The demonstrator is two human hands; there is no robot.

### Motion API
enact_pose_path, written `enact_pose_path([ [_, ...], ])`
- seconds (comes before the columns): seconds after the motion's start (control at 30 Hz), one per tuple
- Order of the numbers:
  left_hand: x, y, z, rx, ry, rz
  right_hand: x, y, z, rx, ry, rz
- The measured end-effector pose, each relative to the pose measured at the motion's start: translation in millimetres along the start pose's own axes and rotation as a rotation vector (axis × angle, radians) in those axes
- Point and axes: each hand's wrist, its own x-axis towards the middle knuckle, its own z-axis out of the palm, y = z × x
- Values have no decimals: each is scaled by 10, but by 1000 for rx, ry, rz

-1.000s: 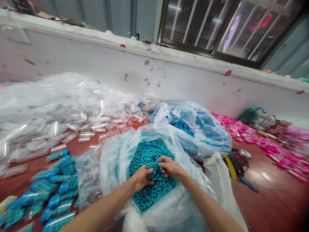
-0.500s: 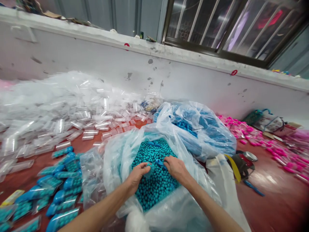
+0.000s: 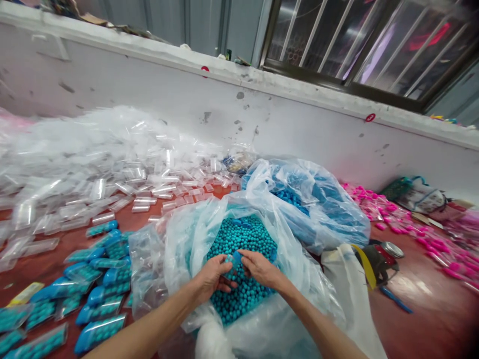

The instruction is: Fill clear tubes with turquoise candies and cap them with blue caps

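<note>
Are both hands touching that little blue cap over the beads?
Touching: the head view shows the left hand and right hand pinching the blue cap between fingertips.

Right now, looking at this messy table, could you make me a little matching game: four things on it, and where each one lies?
Things:
1. teal beads
2. empty clear tubes
3. pink tubes
4. filled blue-capped tubes

Places:
A. scattered at the far right of the table
B. lower left, beside the open bag
C. inside the open plastic bag, under both hands
D. heaped at the far left, against the wall

Pairs: 1-C, 2-D, 3-A, 4-B
</note>
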Motion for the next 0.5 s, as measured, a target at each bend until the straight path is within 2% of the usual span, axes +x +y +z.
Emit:
enact_pose_path([
  [0.1, 1, -27, 18, 114, 17, 35, -46, -26, 39, 93, -38, 22],
  [0.27, -6, -13, 48, 252, 105, 144, -66, -46, 66, 114, 159, -45],
  [0.37, -22, -10, 78, 224, 122, 153, -84, -40, 130, 142, 213, -36],
  [0.5, -45, -27, 124, 112, 107, 159, -86, 3, 206, 244, 223, 21],
])
